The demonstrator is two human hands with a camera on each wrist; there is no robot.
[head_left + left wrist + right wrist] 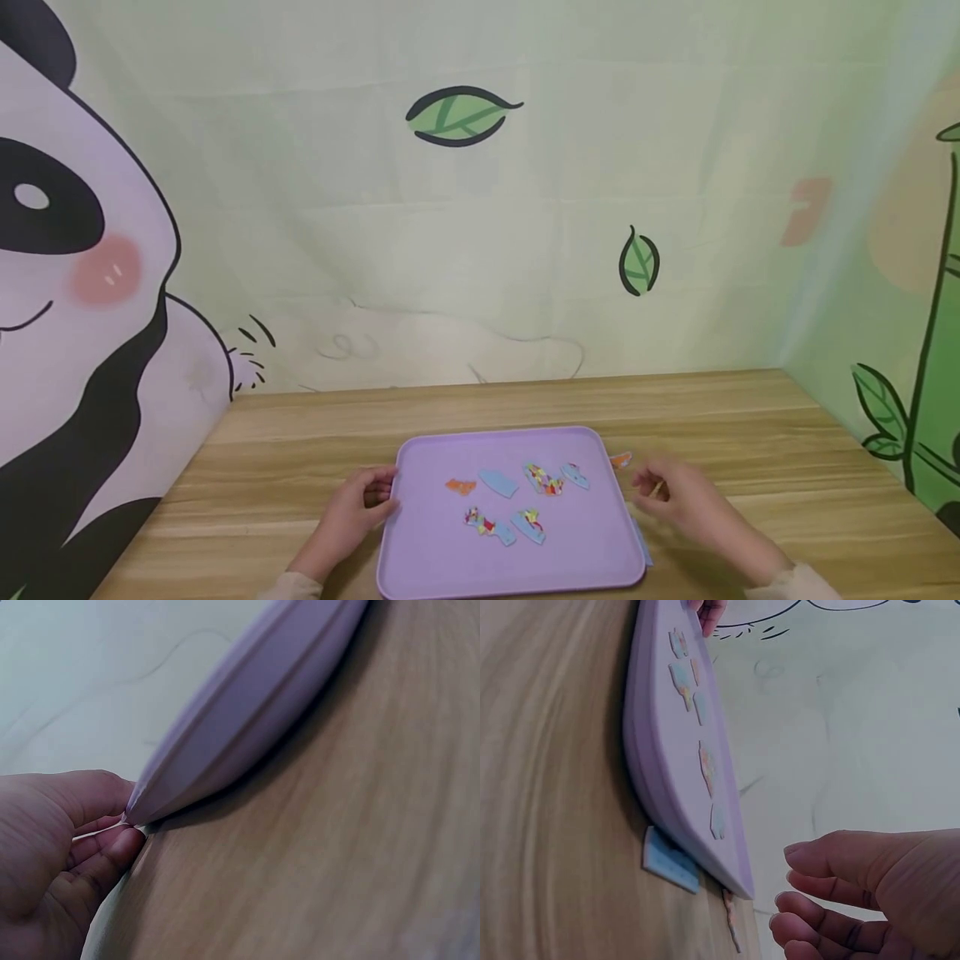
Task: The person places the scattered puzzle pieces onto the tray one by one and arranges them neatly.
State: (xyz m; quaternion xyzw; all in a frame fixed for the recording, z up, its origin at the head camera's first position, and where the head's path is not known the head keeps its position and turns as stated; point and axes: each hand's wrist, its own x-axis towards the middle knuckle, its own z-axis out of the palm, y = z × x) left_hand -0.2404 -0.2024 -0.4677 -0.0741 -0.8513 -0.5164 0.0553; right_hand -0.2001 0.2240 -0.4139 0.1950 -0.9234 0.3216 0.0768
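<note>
A lilac tray [558, 558] lies on the table, with several puzzle pieces spread over its middle. Among them are an orange piece [461, 486], a plain blue piece [498, 482] and a multicoloured piece [543, 480]. My left hand [356, 508] grips the tray's left rim; the left wrist view shows thumb and fingertips at the edge. Just off the right side hovers my right hand [686, 500], slightly blurred, its fingers loosely bent with nothing between them. Near it, an orange piece [621, 460] and a blue piece [669, 860] stick out from the tray's right edge, partly hidden.
The wood-grain table [300, 433] extends around the tray on all sides. Behind it rises a pale green wall [480, 250] printed with leaves, with a large panda [82, 275] at the left.
</note>
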